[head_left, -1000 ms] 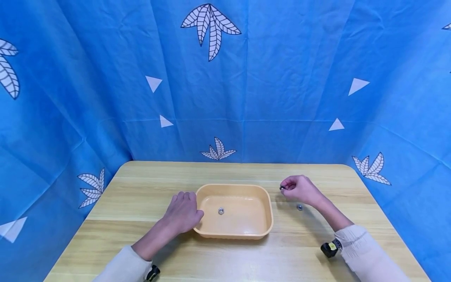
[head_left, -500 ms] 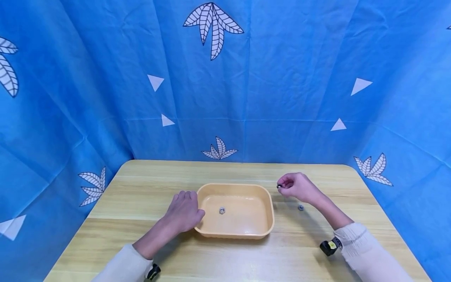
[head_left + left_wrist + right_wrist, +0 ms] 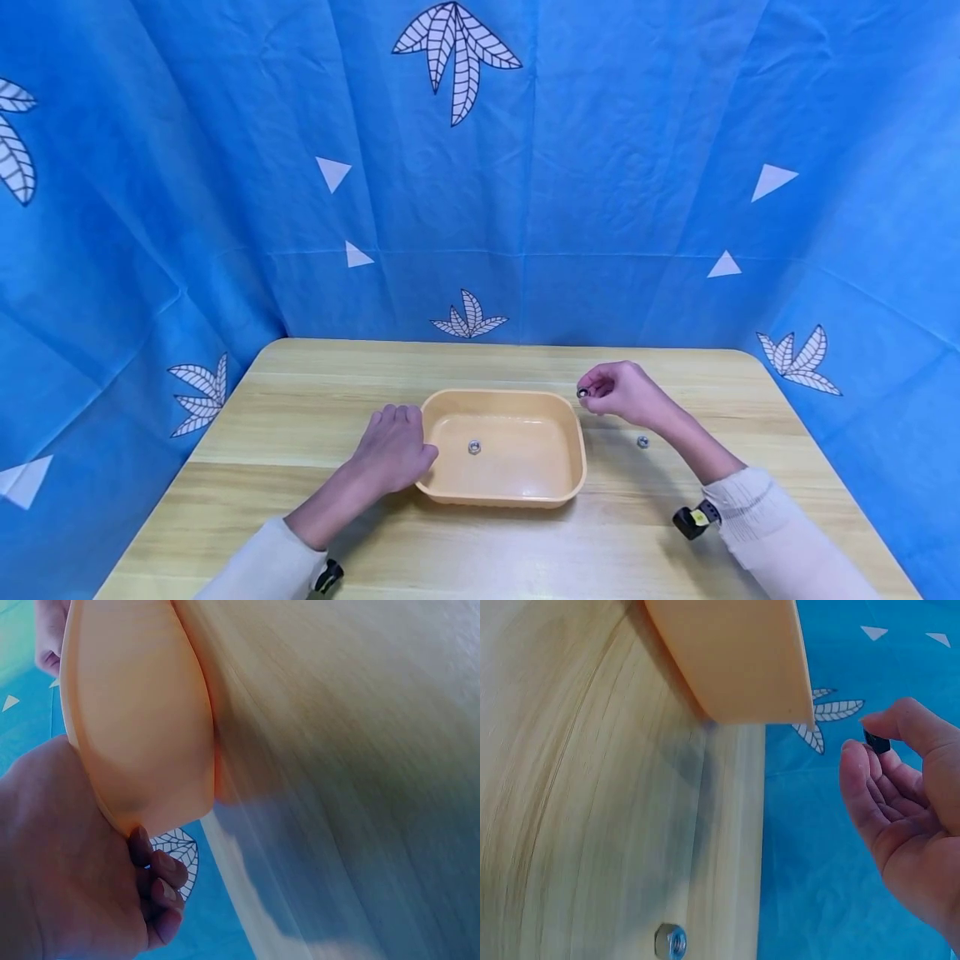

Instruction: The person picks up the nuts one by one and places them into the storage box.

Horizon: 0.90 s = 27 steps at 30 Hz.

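Observation:
My left hand (image 3: 393,450) grips the left rim of a peach plastic basin (image 3: 517,500), thumb over the edge and fingers curled outside, as the left wrist view shows. Inside the basin, left of its middle, lies a metal nut (image 3: 474,447). Thumb and fingertips of my right hand (image 3: 626,393) pinch a small nut (image 3: 582,392), which looks dark in the right wrist view. That hand is raised beside the basin's back right corner. On the table below the right wrist rests another silver nut (image 3: 671,942).
The wooden table (image 3: 300,417) carries the basin in its middle. Blue curtains (image 3: 600,167) with white leaf prints stand behind the table and along both sides. A black wrist camera (image 3: 692,521) hangs under the right sleeve.
My right hand, still pinching its nut, has moved left and slightly up toward the basin's back right corner. The left hand keeps its grip on the rim.

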### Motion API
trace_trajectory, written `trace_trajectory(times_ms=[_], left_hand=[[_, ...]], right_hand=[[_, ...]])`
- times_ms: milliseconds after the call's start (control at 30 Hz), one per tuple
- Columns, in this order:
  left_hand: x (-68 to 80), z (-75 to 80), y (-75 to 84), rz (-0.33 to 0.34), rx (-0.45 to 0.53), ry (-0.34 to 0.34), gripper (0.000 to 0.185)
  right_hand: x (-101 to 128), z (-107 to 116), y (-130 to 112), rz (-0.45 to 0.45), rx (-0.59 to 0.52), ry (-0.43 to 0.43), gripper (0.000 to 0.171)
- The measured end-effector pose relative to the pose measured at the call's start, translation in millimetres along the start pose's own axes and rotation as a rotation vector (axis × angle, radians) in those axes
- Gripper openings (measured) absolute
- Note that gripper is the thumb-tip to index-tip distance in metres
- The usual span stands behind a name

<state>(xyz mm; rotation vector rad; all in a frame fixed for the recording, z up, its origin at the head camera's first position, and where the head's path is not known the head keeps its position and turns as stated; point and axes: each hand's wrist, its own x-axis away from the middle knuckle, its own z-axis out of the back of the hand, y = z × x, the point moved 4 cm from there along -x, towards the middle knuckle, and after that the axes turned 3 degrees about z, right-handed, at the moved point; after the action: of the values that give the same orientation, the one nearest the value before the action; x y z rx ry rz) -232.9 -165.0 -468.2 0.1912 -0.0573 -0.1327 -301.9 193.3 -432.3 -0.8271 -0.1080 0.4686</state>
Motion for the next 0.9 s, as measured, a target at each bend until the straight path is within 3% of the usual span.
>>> trace_trajectory(times_ms=[900], left_hand=[[1.2, 0.0, 0.9, -0.016, -0.009, 0.019, 0.032]], right_hand=[[-18, -22, -36, 0.167, 0.027, -0.05, 0.014]])
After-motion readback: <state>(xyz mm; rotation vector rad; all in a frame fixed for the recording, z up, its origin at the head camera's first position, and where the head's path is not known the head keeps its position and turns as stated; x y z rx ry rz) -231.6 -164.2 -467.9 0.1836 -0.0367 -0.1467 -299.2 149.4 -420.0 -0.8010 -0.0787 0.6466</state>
